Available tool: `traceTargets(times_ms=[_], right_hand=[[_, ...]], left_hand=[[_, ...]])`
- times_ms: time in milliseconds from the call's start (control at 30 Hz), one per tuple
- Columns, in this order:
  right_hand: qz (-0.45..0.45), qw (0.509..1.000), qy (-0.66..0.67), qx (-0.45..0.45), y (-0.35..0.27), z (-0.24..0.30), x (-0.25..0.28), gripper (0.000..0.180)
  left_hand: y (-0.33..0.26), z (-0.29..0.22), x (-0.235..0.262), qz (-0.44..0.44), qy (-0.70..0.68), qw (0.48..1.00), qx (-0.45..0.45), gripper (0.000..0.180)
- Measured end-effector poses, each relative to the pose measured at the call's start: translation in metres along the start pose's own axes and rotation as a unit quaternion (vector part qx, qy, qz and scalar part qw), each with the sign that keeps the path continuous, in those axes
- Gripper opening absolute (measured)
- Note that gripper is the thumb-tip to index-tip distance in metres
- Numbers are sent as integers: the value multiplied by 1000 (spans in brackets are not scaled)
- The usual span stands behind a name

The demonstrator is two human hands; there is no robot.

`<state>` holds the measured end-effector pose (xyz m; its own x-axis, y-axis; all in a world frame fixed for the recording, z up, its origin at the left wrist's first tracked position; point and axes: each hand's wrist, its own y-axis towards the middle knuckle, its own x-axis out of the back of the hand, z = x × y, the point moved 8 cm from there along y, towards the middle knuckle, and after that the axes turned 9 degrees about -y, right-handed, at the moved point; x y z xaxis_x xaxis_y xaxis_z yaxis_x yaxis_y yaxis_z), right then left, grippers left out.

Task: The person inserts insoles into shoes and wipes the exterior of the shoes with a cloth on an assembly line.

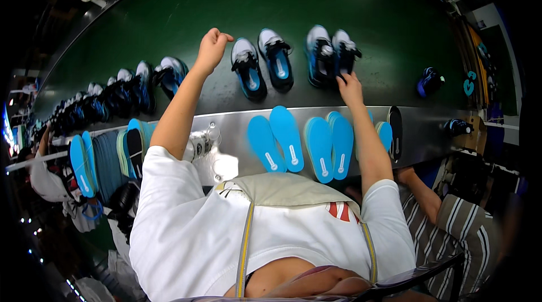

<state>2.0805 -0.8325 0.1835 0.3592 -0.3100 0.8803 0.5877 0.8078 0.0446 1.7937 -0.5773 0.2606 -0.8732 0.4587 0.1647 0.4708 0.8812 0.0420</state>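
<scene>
Two pairs of white, black and blue sneakers stand on the green surface, toes pointing away. My left hand (213, 51) is raised just left of the left pair's outer sneaker (245, 68), apart from it, with one finger stretched out and nothing visible in it. Blue insoles show inside this sneaker and its mate (276, 59). My right hand (350, 88) has its fingers closed at the heel of the rightmost sneaker (345, 51); the fingertips are partly hidden. Beside that one stands its mate (319, 56), with a dark interior.
Loose blue insoles (285, 138) and stacked insoles (330, 147) lie on the metal ledge (226, 121) nearest me. A row of sneakers (144, 87) runs leftward. One dark blue sneaker (430, 82) lies at the right. Another person's arm (423, 192) is at the lower right.
</scene>
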Motion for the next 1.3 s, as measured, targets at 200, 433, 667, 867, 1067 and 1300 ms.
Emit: traceTargets(times_ms=[200, 433, 667, 867, 1067, 1300], right_hand=[[-181, 963, -157, 119, -48, 121, 17, 36], [331, 927, -129, 123, -189, 174, -73, 35], [270, 916, -247, 165, -206, 179, -92, 39], [214, 969, 11, 120, -212, 170, -53, 32], [7, 994, 28, 109, -134, 132, 51, 44], [-103, 982, -39, 153, -35, 131, 82, 18]], left_hand=[[-34, 14, 42, -121, -273, 939, 169, 26], [-25, -1, 13, -51, -290, 941, 164, 38], [-18, -16, -137, 224, 214, 946, -101, 31], [-27, 22, -210, 279, 499, 789, -225, 50], [-10, 22, -224, 324, 397, 840, -177, 36], [33, 18, -203, 269, 235, 934, -21, 40]])
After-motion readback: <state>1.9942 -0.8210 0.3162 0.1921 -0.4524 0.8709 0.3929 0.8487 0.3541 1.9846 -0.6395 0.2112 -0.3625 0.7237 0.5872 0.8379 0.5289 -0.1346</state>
